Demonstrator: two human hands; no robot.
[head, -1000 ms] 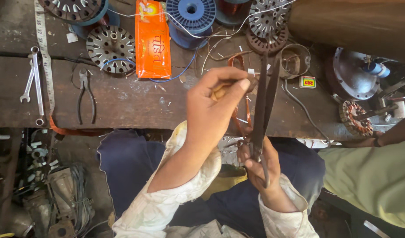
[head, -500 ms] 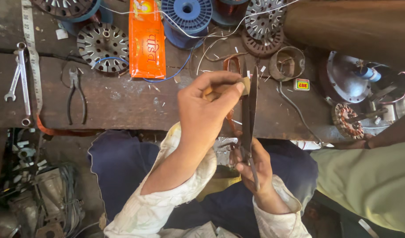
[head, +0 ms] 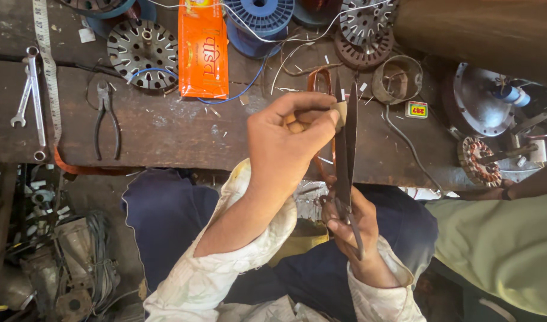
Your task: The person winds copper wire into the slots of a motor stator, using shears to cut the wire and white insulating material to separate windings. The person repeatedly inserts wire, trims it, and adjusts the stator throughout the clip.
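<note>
Scissors [head: 347, 149], long and dark, are held upright above the bench [head: 166, 134] edge, with the blades closed or nearly closed on a small tan strip [head: 339, 112], seemingly paper or card. The handles are gripped by the right hand [head: 354, 235], whose fingers are threaded through the loops low over the lap. The strip is pinched at its left end by the fingers of the left hand [head: 288, 140], which are closed tightly on it, thumb against forefinger, just beside the blades.

Behind the blades a coil of copper wire [head: 321, 83] can be seen on the bench, with a blue wire spool [head: 258, 13], an orange packet [head: 202, 48] and slotted metal stators [head: 141, 45] farther back. Pliers [head: 106, 119] and a spanner [head: 28, 89] lie well apart at the left. Another person's green sleeve [head: 500, 250] shows at the right.

A fingertip could be nicked, since the pinch sits so close to the cutting edge. The strip could also slip or twist between the blades and be cut crooked, being small and held at one end only.
</note>
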